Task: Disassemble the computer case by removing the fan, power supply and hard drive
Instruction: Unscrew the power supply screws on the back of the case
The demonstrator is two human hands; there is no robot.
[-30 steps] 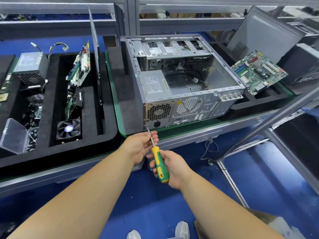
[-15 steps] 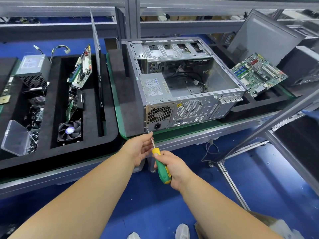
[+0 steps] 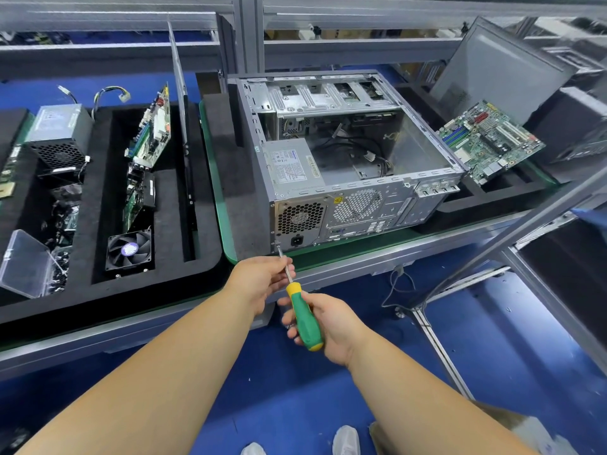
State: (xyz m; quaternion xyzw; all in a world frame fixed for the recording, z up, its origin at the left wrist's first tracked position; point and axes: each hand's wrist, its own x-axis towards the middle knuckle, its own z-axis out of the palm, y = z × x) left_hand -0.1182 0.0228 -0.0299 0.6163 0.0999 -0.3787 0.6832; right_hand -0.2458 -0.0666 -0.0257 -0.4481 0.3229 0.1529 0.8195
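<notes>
right hand (image 3: pixel 328 320) grips screwdriver (image 3: pixel 303 315) handle | left hand (image 3: pixel 262 280) fingers pinch its shaft | tip just beyond fingertips, at computer case (image 3: pixel 348 165) rear corner

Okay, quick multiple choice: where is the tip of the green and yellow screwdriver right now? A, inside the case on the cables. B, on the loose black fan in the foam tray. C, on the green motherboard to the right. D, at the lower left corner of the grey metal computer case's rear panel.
D: the green-and-yellow-handled screwdriver has its tip at the lower left corner of the grey metal computer case, by the power supply's socket.
</notes>
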